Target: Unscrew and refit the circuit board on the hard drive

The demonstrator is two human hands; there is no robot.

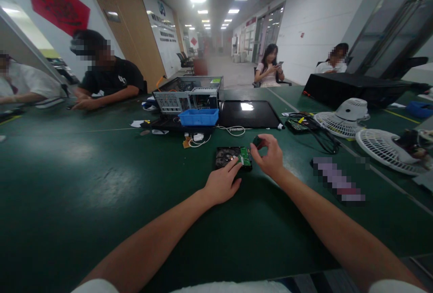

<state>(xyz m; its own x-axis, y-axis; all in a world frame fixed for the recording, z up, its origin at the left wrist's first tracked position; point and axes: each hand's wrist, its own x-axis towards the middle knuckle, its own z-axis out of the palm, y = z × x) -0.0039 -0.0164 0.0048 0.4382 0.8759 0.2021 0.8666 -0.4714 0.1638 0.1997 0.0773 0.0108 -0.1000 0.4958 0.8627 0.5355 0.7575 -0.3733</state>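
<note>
A hard drive [225,157] lies on the green table [101,171], its green circuit board facing up at the right end. My left hand [223,182] rests at the drive's near edge, fingers apart, with fingertips touching the board. Just right of the drive, my right hand [269,154] is raised a little and pinches a small dark object [257,141] between thumb and forefinger. What that object is cannot be made out.
Behind the drive are an open computer case [182,99], a blue tray [199,117], a black panel [250,114] and a white cable. To the right lie fan parts [338,119], black cables and a blurred purple item [338,180]. Several people sit around.
</note>
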